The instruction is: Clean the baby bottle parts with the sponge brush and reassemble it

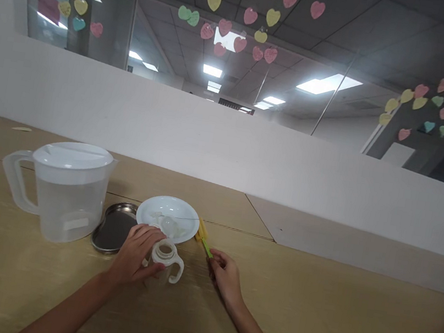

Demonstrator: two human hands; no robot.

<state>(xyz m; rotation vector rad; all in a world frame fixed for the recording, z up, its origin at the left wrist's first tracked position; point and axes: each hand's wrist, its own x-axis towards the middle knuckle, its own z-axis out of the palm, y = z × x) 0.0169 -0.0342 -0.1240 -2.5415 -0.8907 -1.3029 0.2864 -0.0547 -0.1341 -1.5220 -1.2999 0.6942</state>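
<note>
Cups the baby bottle point(162, 270) with the left hand point(129, 253), fingers along the far side and thumb across the near side. Keeps the bottle upright on or just above the bench point(308, 313); cannot tell which. Shows an open, round mouth at the top of the bottle, and a white curved handle point(177, 270) jutting toward the right hand point(226, 278). Grasps, with the right hand, the green end of a slender tool point(206, 246), pinched between thumb and fingers. Points the tool's yellow far end away from the right hand, at the near right rim of the white plate point(190, 209); cannot tell whether touching.

Has the plate just beyond the left hand and the bottle, with small translucent pieces point(168, 226) lying in it, too blurred to name. Has a dark metal tray point(112, 230) just left of the left hand, near the plate. Has, farther left, a large translucent pitcher point(70, 199) upright on the bench, lid on, handle turned away from the hands, and a pale label low on the side. Meets a white wall point(209, 142) beyond the bench, with heart-shaped notes point(214, 1) in pink, yellow, green and blue on the glass point(159, 51) above.
</note>
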